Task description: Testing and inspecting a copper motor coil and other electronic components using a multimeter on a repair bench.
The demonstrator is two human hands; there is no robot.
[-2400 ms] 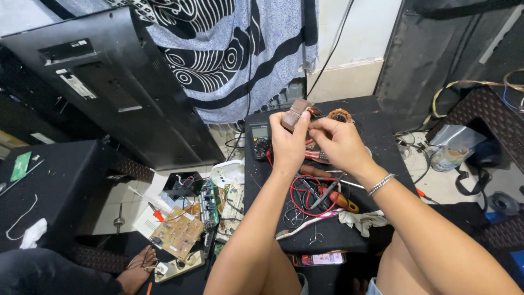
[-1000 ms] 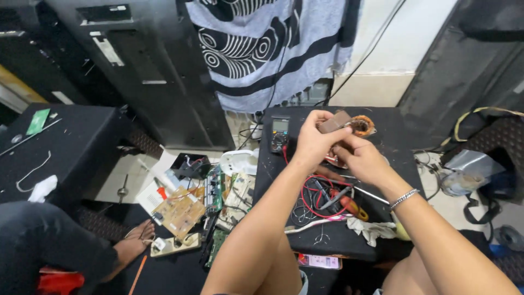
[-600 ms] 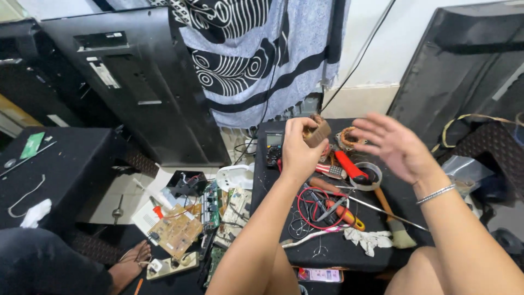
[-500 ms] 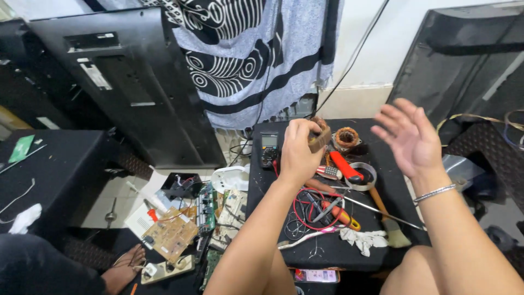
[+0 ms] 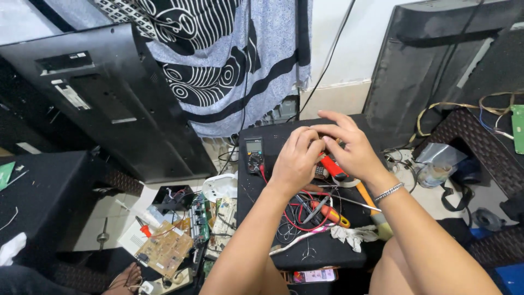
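Observation:
My left hand and my right hand meet above the small black table. The left fingers are curled around a small brown part, which is almost hidden between the two hands. My right fingertips close in on the same spot; a metal bracelet sits on that wrist. Just under the hands lie a red-handled tool and a tape roll. A black multimeter lies to the left of my left hand.
Red and black leads, an orange-handled tool, a brush and a white rag cover the table. Circuit boards litter the floor at left. Flat-screen back panels lean left and right; patterned cloth hangs behind.
My right hand, lifted open to the right half a second ago, has come back down onto my left hand. Both hands have dropped lower over the table.

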